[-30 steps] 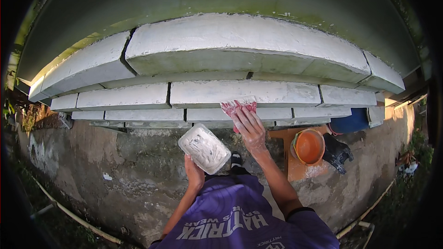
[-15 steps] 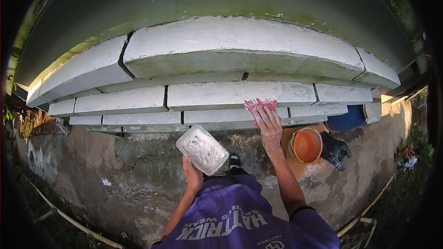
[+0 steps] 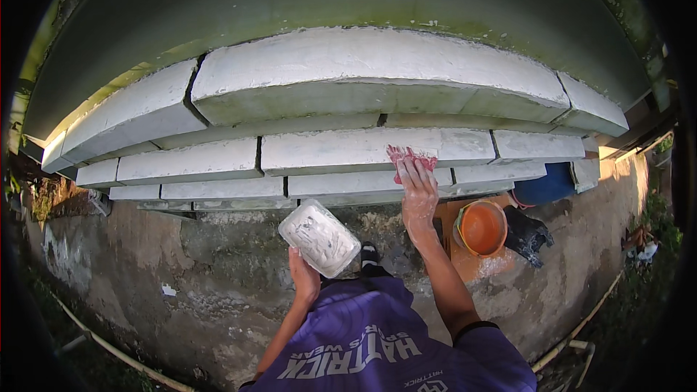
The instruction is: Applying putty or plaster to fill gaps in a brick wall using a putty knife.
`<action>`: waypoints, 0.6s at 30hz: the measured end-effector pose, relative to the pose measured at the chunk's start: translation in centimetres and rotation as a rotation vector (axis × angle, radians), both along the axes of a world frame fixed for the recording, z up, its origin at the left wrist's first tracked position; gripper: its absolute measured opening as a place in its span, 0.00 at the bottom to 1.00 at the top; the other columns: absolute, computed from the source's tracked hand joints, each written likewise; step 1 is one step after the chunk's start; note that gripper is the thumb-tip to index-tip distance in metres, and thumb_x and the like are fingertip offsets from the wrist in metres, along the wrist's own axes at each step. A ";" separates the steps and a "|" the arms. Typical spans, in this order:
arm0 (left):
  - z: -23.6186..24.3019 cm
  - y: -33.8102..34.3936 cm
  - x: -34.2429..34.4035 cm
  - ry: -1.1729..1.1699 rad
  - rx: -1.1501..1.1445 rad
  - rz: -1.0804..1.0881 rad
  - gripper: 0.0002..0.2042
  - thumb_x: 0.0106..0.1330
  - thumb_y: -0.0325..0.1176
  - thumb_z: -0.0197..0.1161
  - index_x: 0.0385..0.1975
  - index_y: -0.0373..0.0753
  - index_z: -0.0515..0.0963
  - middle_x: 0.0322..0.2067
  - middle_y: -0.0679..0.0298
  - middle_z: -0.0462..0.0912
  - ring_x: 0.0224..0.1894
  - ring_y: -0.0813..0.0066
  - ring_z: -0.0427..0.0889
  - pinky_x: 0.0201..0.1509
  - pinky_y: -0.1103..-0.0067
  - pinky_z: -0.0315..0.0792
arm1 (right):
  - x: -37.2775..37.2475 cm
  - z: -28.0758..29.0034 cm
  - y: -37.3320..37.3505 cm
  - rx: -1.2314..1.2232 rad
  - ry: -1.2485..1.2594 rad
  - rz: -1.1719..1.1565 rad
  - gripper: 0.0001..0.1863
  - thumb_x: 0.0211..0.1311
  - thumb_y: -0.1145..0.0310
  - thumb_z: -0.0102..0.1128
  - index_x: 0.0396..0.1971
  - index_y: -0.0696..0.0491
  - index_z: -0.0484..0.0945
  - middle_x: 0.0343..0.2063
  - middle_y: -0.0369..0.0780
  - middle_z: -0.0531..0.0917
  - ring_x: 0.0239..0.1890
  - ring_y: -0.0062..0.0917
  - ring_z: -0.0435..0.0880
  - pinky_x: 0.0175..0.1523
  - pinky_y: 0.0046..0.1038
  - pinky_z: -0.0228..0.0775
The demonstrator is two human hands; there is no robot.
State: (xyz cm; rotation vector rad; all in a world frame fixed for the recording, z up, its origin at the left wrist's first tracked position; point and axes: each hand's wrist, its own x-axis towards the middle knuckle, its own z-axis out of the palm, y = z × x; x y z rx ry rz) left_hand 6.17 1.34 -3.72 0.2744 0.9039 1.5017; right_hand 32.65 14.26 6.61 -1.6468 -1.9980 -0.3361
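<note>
In my right hand (image 3: 418,192) is a red-pink flat scraper (image 3: 412,157), smeared with white paste and pressed to the front of the middle row of white blocks (image 3: 327,149). My fingers lie over its near side and hide part of it. A fresh patch of white shows on the block beside the scraper's upper right edge. Lower down, my left hand (image 3: 303,276) grips the near left corner of a white rectangular tub (image 3: 348,259), tilted toward me. Thick white putty (image 3: 318,234) with grey streaks lies inside it.
An orange paint bucket (image 3: 481,229) stands on a brown board right of my right forearm, with a black plastic bag (image 3: 528,238) beside it. A blue basin (image 3: 544,187) sits under the blocks' right end. Larger white blocks (image 3: 363,58) jut out above, below a green-stained wall.
My right hand and the scraper have shifted slightly up and left over the block, and the fresh white patch shows more to the right. The left hand and tub are nearly unmoved.
</note>
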 end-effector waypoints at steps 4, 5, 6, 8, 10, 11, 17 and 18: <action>-0.2 0.0 -0.1 -0.009 -0.003 0.020 0.23 0.80 0.45 0.40 0.68 0.40 0.58 0.64 0.59 0.67 0.66 0.66 0.68 0.71 0.68 0.62 | -3.5 1.3 -3.3 -0.060 0.137 0.147 0.28 0.55 0.80 0.56 0.59 0.53 0.76 0.58 0.41 0.79 0.61 0.38 0.76 0.65 0.42 0.66; -0.2 -0.2 -0.3 -0.007 0.004 0.019 0.23 0.80 0.45 0.40 0.68 0.40 0.58 0.65 0.59 0.67 0.67 0.66 0.67 0.71 0.68 0.62 | -3.5 2.2 -3.3 -0.060 0.138 0.150 0.28 0.55 0.80 0.56 0.59 0.53 0.76 0.58 0.41 0.79 0.61 0.38 0.76 0.65 0.42 0.66; -0.3 -0.2 -0.4 -0.006 0.004 0.022 0.23 0.80 0.45 0.40 0.68 0.40 0.58 0.65 0.59 0.67 0.67 0.66 0.67 0.71 0.68 0.62 | -3.5 3.0 -3.2 0.013 0.134 0.137 0.27 0.55 0.80 0.56 0.58 0.53 0.76 0.57 0.41 0.79 0.61 0.38 0.76 0.65 0.42 0.67; -0.4 -0.1 -0.6 0.007 -0.009 0.028 0.23 0.80 0.45 0.39 0.68 0.39 0.58 0.65 0.60 0.66 0.67 0.66 0.67 0.72 0.68 0.61 | -2.8 3.3 -2.1 0.106 0.133 0.082 0.27 0.55 0.80 0.55 0.59 0.54 0.76 0.58 0.42 0.79 0.62 0.39 0.76 0.65 0.42 0.67; -0.4 -0.1 -0.6 0.006 -0.004 0.022 0.23 0.80 0.45 0.39 0.68 0.39 0.58 0.65 0.60 0.66 0.67 0.66 0.67 0.72 0.67 0.61 | -2.3 2.2 -0.6 0.060 0.177 0.030 0.31 0.49 0.84 0.55 0.59 0.53 0.76 0.58 0.42 0.79 0.62 0.40 0.75 0.66 0.43 0.66; -0.5 -0.1 -0.5 0.004 0.000 0.022 0.23 0.80 0.45 0.39 0.68 0.39 0.58 0.65 0.60 0.66 0.67 0.66 0.67 0.72 0.67 0.61 | -2.1 1.4 0.0 0.013 0.221 -0.015 0.35 0.44 0.88 0.54 0.58 0.53 0.77 0.59 0.43 0.78 0.63 0.40 0.75 0.67 0.43 0.66; -0.9 0.0 -0.6 0.007 -0.018 0.030 0.23 0.80 0.43 0.39 0.68 0.39 0.58 0.66 0.59 0.66 0.68 0.65 0.66 0.73 0.67 0.59 | -6.7 0.0 -2.0 -0.006 0.190 0.230 0.30 0.52 0.82 0.55 0.59 0.52 0.76 0.61 0.42 0.77 0.64 0.39 0.74 0.69 0.42 0.64; -0.9 0.0 -0.6 0.009 -0.017 0.034 0.23 0.80 0.43 0.39 0.68 0.39 0.58 0.66 0.59 0.66 0.68 0.65 0.66 0.73 0.67 0.59 | -7.1 0.6 -2.2 -0.039 0.199 0.310 0.26 0.58 0.77 0.56 0.59 0.53 0.76 0.62 0.41 0.75 0.65 0.39 0.72 0.71 0.43 0.61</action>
